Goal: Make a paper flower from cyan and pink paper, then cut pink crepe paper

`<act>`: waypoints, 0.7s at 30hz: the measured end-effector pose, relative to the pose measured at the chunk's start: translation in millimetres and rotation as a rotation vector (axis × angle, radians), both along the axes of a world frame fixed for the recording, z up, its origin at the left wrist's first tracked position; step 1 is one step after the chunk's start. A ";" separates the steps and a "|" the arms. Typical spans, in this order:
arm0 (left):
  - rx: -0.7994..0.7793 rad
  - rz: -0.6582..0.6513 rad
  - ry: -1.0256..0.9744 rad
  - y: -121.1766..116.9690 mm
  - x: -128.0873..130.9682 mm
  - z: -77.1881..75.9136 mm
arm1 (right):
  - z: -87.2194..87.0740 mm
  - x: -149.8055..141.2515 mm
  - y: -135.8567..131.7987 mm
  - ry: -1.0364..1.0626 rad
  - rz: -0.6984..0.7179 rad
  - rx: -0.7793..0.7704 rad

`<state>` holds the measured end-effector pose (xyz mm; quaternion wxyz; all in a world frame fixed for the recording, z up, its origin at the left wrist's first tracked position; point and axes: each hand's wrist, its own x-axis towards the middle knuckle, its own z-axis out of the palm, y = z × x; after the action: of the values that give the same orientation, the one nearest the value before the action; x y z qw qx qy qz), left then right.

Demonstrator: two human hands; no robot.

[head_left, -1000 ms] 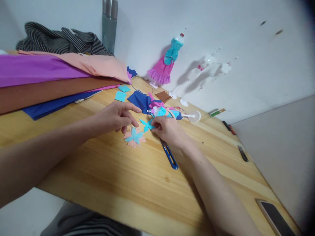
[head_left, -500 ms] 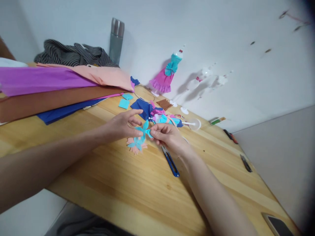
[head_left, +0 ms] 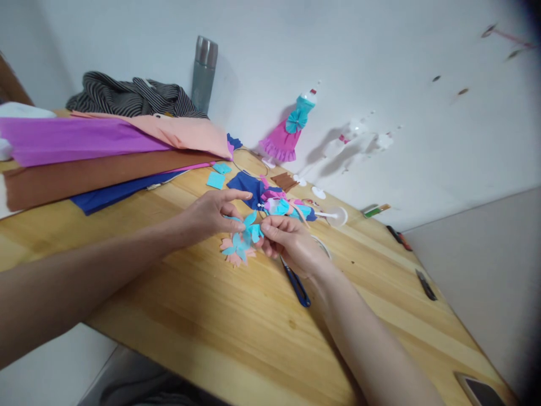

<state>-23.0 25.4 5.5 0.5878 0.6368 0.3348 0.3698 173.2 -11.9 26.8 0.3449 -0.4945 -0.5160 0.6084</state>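
Note:
Between my hands, above the wooden table (head_left: 262, 327), is a light-blue paper flower (head_left: 251, 219) with pointed petals. My right hand (head_left: 284, 239) pinches its right side between thumb and fingers. The thumb and a finger of my left hand (head_left: 213, 214) close on a petal at its left, the index finger stretched out. Just below, a second light-blue flower (head_left: 228, 249) lies on a fringed pink paper flower (head_left: 234, 260). Blue-handled thread snips (head_left: 298, 286) lie partly under my right hand. Behind it a small mannequin (head_left: 281, 207) in paper clothes lies on its side.
Folded crepe paper (head_left: 84, 138) is stacked at the left, with light-blue squares (head_left: 216, 180) beside it. A dressed mannequin (head_left: 283, 134) and bare white ones (head_left: 342, 144) stand along the wall. A flask (head_left: 204, 76), a utility knife (head_left: 425, 285) and a phone (head_left: 479, 390) are farther out.
My right hand has lifted the light-blue flower off the table and brought it left, over the pink one. My left hand has closed on a petal. The view has tilted upward.

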 end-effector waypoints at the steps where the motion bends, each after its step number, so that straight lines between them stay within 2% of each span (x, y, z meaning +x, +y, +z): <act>1: 0.003 0.012 0.006 0.2 -0.1 0.0 | -0.3 0.0 0.0 0.006 -0.002 -0.006; 16: 0.021 0.101 0.048 2.3 -1.5 1.8 | -2.5 -0.6 1.1 0.046 -0.006 -0.035; 21: 0.018 0.085 0.065 1.0 -1.6 2.0 | -3.1 -4.2 -1.2 0.002 0.011 0.043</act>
<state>-24.6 26.4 7.4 0.5547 0.6388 0.3772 0.3767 169.0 -13.0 23.7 0.3528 -0.4836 -0.5314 0.5994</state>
